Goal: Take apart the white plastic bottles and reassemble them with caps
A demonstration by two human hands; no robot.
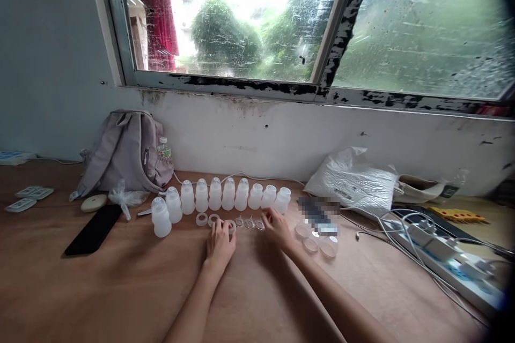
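A row of frosted baby bottles (201,196) stands along the back of the table. Most have clear domed tops, while the rightmost few, such as the open bottle (283,201), show bare necks. My left hand (220,240) is closed around a white screw ring (232,226), with loose screw rings (201,219) just beyond it. Between my hands lie several clear teats (249,223). My right hand (277,229) has its fingers pinched together by the rightmost teat (259,223); what is between the fingertips is hidden. Clear caps (328,248) lie right of that hand.
Behind the left end sits a grey backpack (120,150), with a black phone (93,230) and a tied plastic bag (127,196) in front. At right are a white plastic package (356,182), cables and a power strip (450,268). Wall and window bound the back.
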